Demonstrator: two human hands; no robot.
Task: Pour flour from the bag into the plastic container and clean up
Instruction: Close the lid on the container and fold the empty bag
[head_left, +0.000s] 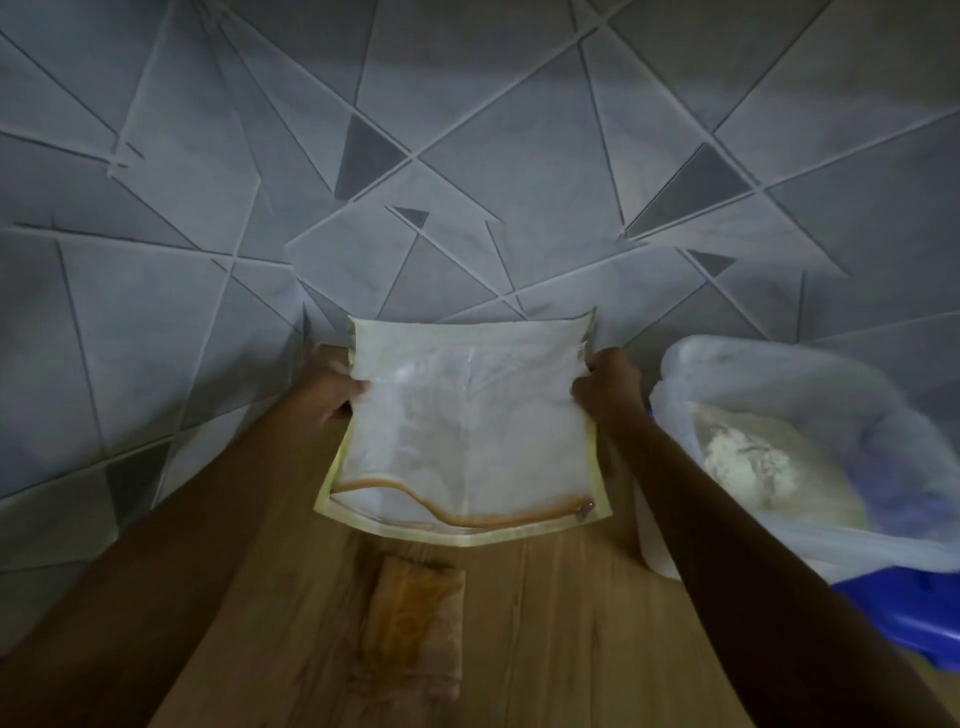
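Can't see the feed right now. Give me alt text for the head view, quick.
Both hands, left hand and right hand, hold a flat, empty-looking flour bag by its side edges above a wooden table. At right, a plastic container holds flour; a folded brown cloth lies below the bag.

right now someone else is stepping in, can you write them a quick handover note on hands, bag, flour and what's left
Left hand: gripping the left edge of the flour bag.
Right hand: gripping the bag's right edge.
The bag is held flat above the wooden table and looks empty, only a dusty film inside.
Plastic container sits at the right with a heap of flour in it; blue lid lies beside it.
A folded cloth rests on the table below the bag.
Done: pouring, apparently.
Left: dispose of the bag, close the container, wipe up.
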